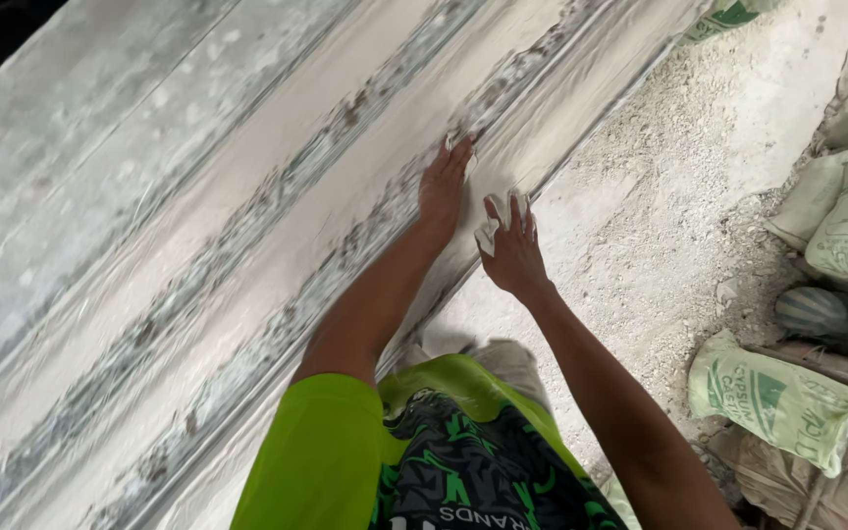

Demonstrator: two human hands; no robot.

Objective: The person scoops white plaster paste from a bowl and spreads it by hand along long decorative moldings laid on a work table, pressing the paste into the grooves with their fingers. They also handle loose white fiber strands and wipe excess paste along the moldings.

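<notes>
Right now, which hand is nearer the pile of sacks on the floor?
Right. The right hand lies on the moulded surface on the side facing the sacks; the left hand rests beyond it.

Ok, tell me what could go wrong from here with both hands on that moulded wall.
1. The right hand presses a small pale pad against the ridged wall; it could slip and scrape the fingers on a ridge.
2. The left hand lies bare on the rough strip, so it may get grazed.
3. Dust on the floor and the sacks close by could cause a stumble.
</notes>
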